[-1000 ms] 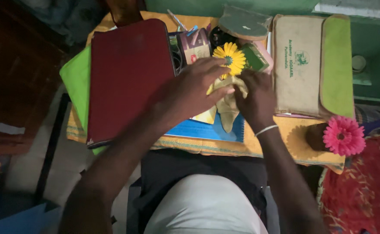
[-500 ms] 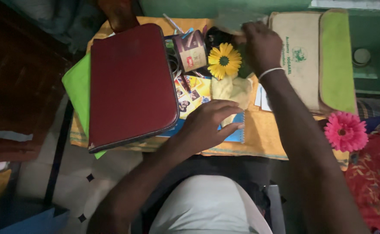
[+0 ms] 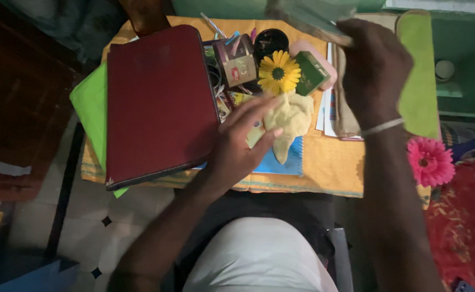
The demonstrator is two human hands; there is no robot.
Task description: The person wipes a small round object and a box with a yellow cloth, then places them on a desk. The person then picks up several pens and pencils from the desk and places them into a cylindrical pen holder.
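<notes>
Folder (image 3: 159,103), dark red and closed, lay at the left of the tabletop (image 3: 329,162) over a green sheet (image 3: 91,103). Just right of it the left hand (image 3: 243,143) rested open, fingers spread, fingertips touching the near-left edge of a yellow cloth (image 3: 289,121). The cloth lay crumpled on a blue notebook (image 3: 281,162), its long axis running from the yellow flower (image 3: 278,70) toward the person, tapering to a point. The left hand was the nearer one. Behind the cloth stood a small tin (image 3: 238,60), pens sticking up beside it, and a green box (image 3: 310,73). Farther right, the right hand (image 3: 375,70) was raised, closed on a flat greenish piece (image 3: 308,16). A pink flower (image 3: 429,161) sat at the far right.
</notes>
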